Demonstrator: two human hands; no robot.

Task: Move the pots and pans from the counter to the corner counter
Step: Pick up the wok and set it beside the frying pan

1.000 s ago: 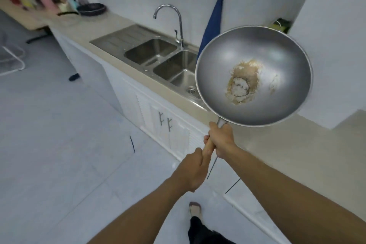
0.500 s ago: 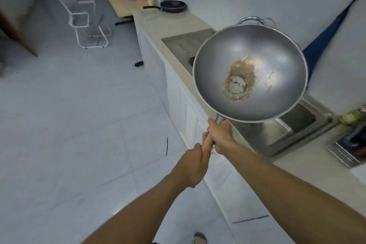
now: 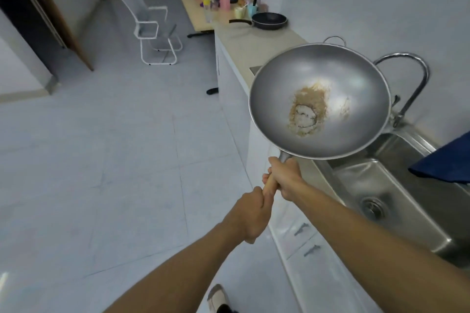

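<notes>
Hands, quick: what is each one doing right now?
Left hand: closed around the wooden handle of the wok, at its near end.
Right hand: closed on the same handle, nearer the bowl.

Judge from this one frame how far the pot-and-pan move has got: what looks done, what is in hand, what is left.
Done: nothing can be confirmed; the corner counter is not identifiable. In hand: the wok, carried over the sink edge, left hand and right hand both gripping its handle. Left: setting it down; the black frying pan on the far counter may also need moving.
</notes>
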